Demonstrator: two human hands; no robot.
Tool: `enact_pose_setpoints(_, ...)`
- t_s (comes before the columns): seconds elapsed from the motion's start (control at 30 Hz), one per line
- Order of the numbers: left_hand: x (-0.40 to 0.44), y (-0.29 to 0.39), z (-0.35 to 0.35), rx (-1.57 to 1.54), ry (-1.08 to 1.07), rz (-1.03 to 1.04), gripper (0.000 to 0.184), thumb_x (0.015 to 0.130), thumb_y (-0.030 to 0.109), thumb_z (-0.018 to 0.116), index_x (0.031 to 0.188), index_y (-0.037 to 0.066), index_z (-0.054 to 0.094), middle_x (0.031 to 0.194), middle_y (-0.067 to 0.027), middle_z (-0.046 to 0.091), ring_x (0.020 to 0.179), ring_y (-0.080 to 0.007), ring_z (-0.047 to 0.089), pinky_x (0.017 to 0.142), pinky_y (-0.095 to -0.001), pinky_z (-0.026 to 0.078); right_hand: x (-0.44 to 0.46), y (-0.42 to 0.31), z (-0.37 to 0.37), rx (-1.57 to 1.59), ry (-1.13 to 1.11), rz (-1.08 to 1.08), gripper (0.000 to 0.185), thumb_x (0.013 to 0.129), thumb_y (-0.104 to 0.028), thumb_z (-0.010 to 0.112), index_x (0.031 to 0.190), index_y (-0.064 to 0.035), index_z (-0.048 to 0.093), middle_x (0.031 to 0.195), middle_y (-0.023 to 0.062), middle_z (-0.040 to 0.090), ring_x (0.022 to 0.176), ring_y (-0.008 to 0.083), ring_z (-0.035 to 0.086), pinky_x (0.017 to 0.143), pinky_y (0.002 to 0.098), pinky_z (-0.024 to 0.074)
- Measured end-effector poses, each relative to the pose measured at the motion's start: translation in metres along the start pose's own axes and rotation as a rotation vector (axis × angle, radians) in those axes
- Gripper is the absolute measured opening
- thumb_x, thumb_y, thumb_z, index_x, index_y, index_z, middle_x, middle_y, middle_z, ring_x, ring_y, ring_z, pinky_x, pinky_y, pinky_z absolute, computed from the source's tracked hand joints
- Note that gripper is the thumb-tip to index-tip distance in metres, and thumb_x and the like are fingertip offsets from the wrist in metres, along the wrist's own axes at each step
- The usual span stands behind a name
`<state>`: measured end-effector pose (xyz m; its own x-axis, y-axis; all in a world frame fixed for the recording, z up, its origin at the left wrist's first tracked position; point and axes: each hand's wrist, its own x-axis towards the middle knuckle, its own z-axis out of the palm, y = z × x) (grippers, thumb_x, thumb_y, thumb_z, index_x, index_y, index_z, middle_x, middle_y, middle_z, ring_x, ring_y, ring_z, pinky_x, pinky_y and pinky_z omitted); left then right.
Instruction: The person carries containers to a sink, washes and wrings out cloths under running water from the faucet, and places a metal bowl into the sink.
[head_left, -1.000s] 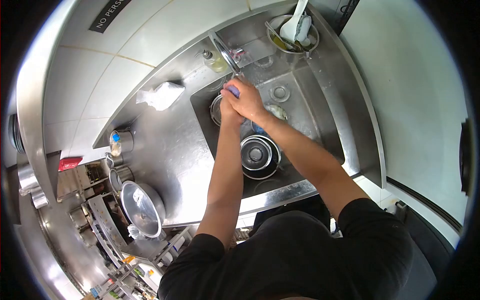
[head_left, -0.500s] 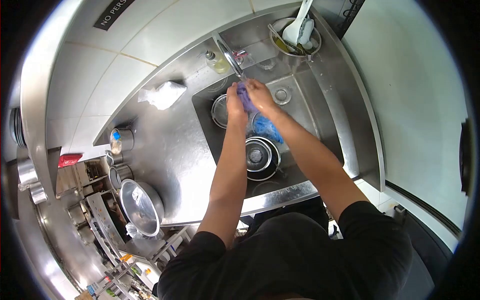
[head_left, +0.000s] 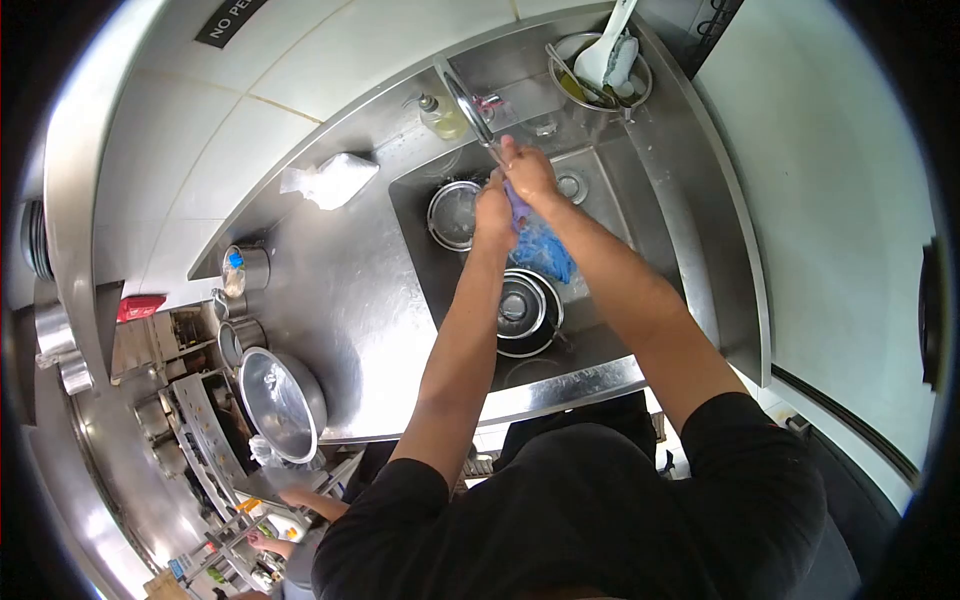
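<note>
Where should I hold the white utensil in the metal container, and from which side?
Best grip the white utensil by its long handle, probably from above with the right hand, the nearer one: the handle extends past the rim of the metal container, while the broad head sits inside.

Through my distant feed I saw a loose, black, short-sleeved fabric top; its black left sleeve and black right sleeve were wide; both forearms, the left hand and right hand were bare.
</note>
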<state>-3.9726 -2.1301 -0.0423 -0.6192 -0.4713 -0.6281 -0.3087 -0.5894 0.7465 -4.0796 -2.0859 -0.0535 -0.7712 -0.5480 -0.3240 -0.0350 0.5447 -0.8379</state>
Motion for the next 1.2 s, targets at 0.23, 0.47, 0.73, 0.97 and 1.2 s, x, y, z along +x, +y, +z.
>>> enact_pose_setpoints(0.23,0.069,-0.041,-0.031,-1.189,-0.545,0.095,0.037,0.102,0.048,0.042,0.111,0.018,0.061,0.098,-0.0014,0.064,0.087,-0.0203,0.065,0.067,-0.0378,0.053,-0.075,-0.037,0.018,0.373,0.132,-0.588,0.026,0.093,-0.024,0.069,0.11,-0.0046,0.069,0.098,0.0091,0.07,0.095,0.0217,0.067,0.085,0.0351,0.0518)
enact_pose_setpoints(0.47,0.014,-0.009,0.01,-0.73,-0.169,-0.084,0.035,0.102,0.046,0.045,0.102,0.016,0.062,0.085,-0.0023,0.062,0.073,-0.0198,0.063,0.061,-0.0364,0.051,-0.055,-0.022,0.013,0.31,0.275,-0.586,0.026,0.091,-0.027,0.073,0.099,-0.0025,0.069,0.092,0.0189,0.07,0.08,0.0342,0.068,0.076,0.0388,0.0531)
enact_pose_setpoints(0.73,-0.033,0.0,0.015,-0.33,-0.099,-0.039,0.031,0.103,0.044,0.051,0.094,0.015,0.061,0.072,-0.001,0.061,0.051,-0.0178,0.054,0.041,-0.0334,0.036,0.007,-0.009,-0.033,0.089,0.207,-0.187,0.051,0.1,-0.048,0.051,0.099,-0.0006,0.07,0.086,0.0226,0.07,0.082,0.0418,0.067,0.076,0.043,0.0523)
enact_pose_setpoints(0.97,-0.01,0.01,-0.017,-0.575,-0.092,0.135,0.026,0.103,0.036,0.054,0.118,0.016,0.061,0.105,-0.0023,0.065,0.1,-0.0189,0.065,0.088,-0.0403,0.054,0.004,0.007,0.004,0.733,0.069,-0.193,0.044,0.1,-0.046,0.055,0.098,-0.0051,0.071,0.098,0.0178,0.07,0.09,0.0383,0.066,0.082,0.0453,0.0511)
enact_pose_setpoints(1.2,0.026,-0.019,-0.015,-0.662,-0.289,0.182,0.045,0.105,0.049,0.044,0.121,0.01,0.059,0.115,-0.0111,0.065,0.104,-0.0271,0.064,0.089,-0.0425,0.053,-0.052,-0.027,0.014,0.044,0.254,-0.543,0.033,0.091,-0.042,0.065,0.097,-0.0097,0.071,0.105,0.0197,0.069,0.099,0.041,0.064,0.084,0.0469,0.0508)
